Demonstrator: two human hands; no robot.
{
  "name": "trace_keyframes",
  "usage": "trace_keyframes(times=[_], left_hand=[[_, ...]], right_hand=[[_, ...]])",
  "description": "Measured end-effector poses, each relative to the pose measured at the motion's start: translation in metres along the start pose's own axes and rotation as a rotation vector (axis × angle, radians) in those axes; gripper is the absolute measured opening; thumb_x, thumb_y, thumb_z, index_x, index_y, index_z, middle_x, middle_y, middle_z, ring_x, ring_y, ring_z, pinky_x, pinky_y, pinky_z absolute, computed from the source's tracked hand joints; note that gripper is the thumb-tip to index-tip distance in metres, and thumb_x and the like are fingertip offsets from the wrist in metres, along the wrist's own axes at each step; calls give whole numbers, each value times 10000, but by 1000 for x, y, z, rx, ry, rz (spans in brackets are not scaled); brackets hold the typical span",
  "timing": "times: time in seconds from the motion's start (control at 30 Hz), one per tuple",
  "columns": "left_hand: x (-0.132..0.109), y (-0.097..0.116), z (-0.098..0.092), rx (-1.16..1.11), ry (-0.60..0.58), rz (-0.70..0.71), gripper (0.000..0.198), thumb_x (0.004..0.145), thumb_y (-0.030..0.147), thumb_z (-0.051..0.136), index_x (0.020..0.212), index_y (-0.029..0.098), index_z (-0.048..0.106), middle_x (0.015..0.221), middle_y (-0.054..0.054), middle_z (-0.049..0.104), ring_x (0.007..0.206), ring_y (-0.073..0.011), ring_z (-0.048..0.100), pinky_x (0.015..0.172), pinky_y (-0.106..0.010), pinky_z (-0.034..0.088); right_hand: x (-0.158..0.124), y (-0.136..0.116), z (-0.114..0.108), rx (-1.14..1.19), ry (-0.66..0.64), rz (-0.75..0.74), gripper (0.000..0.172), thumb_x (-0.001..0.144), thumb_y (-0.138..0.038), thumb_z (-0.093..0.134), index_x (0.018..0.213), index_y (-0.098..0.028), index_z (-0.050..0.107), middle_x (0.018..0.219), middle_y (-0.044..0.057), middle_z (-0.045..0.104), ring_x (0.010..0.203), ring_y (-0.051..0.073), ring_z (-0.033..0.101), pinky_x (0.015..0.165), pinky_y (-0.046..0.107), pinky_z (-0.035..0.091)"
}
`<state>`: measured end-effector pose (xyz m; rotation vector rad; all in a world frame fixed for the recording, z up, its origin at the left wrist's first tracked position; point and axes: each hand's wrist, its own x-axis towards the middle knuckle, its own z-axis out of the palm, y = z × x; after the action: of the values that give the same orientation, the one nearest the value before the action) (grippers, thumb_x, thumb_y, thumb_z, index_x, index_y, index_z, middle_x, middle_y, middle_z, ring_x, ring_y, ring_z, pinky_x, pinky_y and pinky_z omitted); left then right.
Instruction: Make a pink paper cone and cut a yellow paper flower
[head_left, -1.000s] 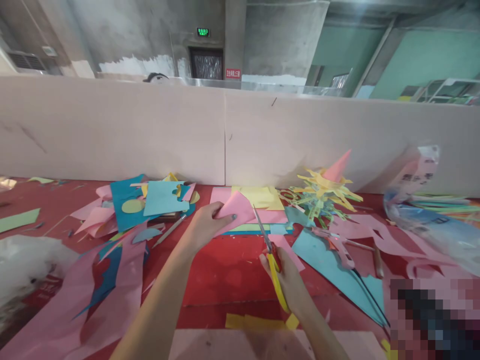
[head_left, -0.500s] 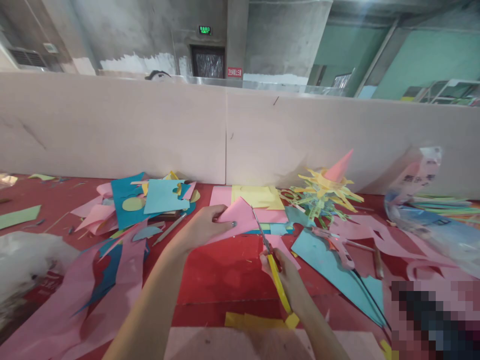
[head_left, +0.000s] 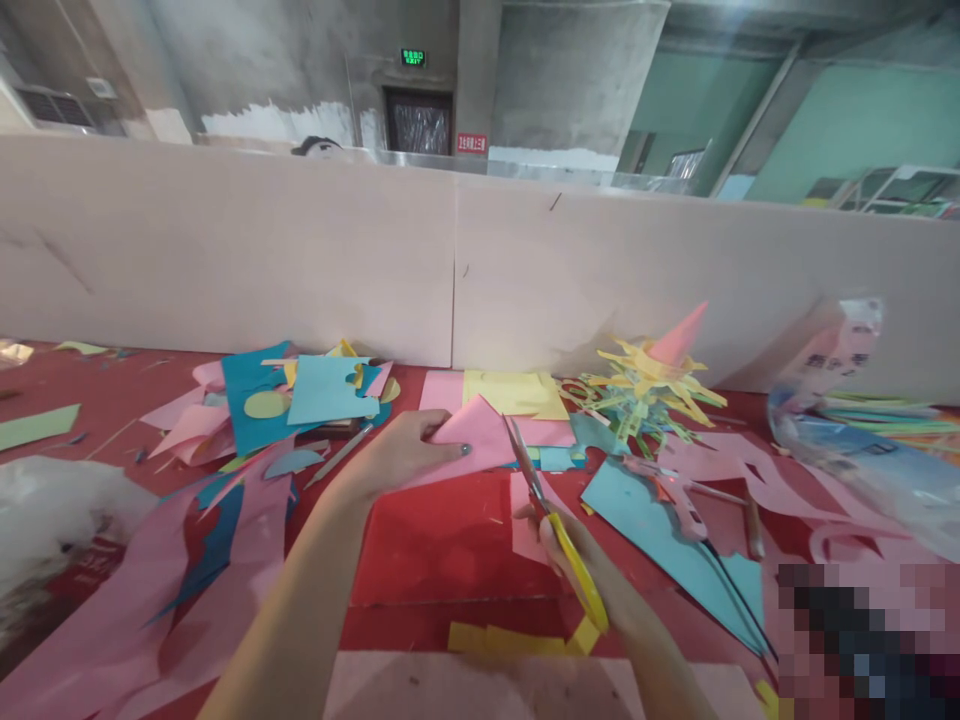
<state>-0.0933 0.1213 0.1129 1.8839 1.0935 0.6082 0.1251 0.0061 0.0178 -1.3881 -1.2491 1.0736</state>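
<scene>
A folded pink sheet of paper (head_left: pixel 484 432) is pinched in my left hand (head_left: pixel 405 450), its pointed corner facing up. My right hand (head_left: pixel 566 535) grips yellow-handled scissors (head_left: pixel 577 575), with the fingers around the handles. The blades point up and left beside the right edge of the pink paper, slightly parted. Below the scissors a pink paper piece (head_left: pixel 529 520) lies on the red surface, partly covered by my right hand. Yellow sheets (head_left: pixel 517 395) lie behind the held paper.
A pink glue gun (head_left: pixel 679 500) with a black cord rests on a blue sheet (head_left: pixel 637 525) at right. Behind it stands a yellow paper craft with a pink cone (head_left: pixel 679 335). Paper scraps (head_left: pixel 330 390) and a knife-like tool (head_left: pixel 337 458) lie left. A white panel (head_left: pixel 300 250) borders the back.
The scissors have swung, their handles moving right and down and the blades parting a little. My left hand and the pink paper stay nearly in place.
</scene>
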Motion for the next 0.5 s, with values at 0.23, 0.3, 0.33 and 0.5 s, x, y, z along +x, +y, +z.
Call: trace_keyframes(times=[0.23, 0.3, 0.33, 0.5], left_hand=[[-1, 1, 0, -79, -42, 13, 337, 683, 412, 583, 869, 133, 613, 808, -41, 618, 705, -167, 567, 571, -229, 397], [-2, 0, 0, -79, -40, 26, 339, 688, 412, 579, 878, 133, 612, 811, -41, 613, 703, -162, 562, 572, -227, 392], [-2, 0, 0, -68, -34, 29, 339, 690, 410, 576, 882, 132, 613, 807, -40, 611, 697, -159, 559, 568, -225, 388], [-1, 1, 0, -14, -13, 22, 336, 693, 408, 562, 877, 132, 616, 773, -30, 602, 644, -140, 538, 535, -218, 357]], right_hand=[[-5, -17, -2, 74, -53, 50, 330, 733, -457, 565, 939, -213, 644, 924, 54, 593, 939, 219, 529, 774, 302, 472], [-5, -20, 0, 66, -34, 55, 335, 720, -458, 574, 930, -207, 648, 918, 55, 594, 933, 220, 530, 799, 315, 463], [-5, -22, 1, 54, -29, 58, 341, 712, -462, 577, 919, -202, 652, 904, 57, 596, 927, 224, 532, 813, 327, 456], [-5, -36, 5, -40, -14, 33, 344, 676, -481, 579, 855, -199, 661, 858, 61, 608, 864, 234, 549, 825, 374, 440]])
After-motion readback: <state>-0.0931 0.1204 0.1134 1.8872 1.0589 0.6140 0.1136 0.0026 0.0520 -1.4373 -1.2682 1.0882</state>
